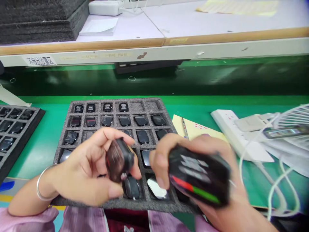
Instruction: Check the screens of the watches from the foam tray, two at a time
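My left hand [84, 174] is closed round a small rounded-square black device [118, 161], its glossy face tilted to the left. In my right hand [214, 146] is a larger black handheld device [199, 170] with pale lettering and a red-and-green strip, smeared by motion. Both hands are above a grey foam tray [136, 105], whose compartments hold several similar black devices [124, 120]. The front-row ones in the back corner show white text. Between my hands, a glossy piece [156, 188] in a front compartment reflects white. My hands hide part of the tray.
A second foam tray [31, 129] of black devices lies at the left. On the right are yellow paper [205, 129] with a pen [184, 127], a white power strip [231, 132], looping cables [270, 199] and a white fan grille [296, 117]. A shelf edge [183, 46] crosses behind.
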Available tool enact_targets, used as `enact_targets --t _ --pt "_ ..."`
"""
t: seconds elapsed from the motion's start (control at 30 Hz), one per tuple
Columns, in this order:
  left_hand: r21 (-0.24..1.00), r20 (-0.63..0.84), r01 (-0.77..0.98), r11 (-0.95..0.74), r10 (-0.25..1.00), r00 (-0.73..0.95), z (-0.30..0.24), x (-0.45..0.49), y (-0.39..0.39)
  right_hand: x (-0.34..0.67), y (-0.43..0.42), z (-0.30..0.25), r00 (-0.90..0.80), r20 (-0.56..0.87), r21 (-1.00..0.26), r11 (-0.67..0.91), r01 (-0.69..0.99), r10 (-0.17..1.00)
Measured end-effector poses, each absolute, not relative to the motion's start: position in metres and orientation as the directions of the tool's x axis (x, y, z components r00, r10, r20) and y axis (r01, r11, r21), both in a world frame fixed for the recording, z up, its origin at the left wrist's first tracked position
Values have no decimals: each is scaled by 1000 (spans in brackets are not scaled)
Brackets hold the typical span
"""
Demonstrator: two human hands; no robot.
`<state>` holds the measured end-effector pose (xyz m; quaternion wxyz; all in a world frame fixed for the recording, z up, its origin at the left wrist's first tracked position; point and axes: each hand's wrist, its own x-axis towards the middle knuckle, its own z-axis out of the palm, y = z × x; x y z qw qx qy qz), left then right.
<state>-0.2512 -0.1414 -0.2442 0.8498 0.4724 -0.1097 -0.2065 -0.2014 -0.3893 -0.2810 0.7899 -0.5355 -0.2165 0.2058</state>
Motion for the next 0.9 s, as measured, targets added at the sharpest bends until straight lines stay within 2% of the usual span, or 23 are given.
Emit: enact_targets --t 0.07,0.2,0.27,0.4,0.7,0.9 --pt "878 -4 202 434 -415 910 -248 -240 -139 -198 -373 -280 836 139 -902 416 -114 531" --pt "965 -65 124 230 -251 966 -256 -221 -133 -184 -354 -283 838 41 -825 491 -279 545" --pt "981 -73 112 157 -236 969 -259 -217 -132 -178 -351 -285 814 12 -772 523 -362 581" --pt "989 -25 55 137 -212 977 -265 -212 -133 -172 -349 -291 786 -61 -712 525 -467 615" --pt "999 0 2 46 -45 999 -278 -201 -135 -166 -347 -294 768 -115 -720 480 -501 630" --pt "999 43 -43 3 -16 999 -279 -200 -136 -165 -348 -296 725 -89 -699 476 -534 683"
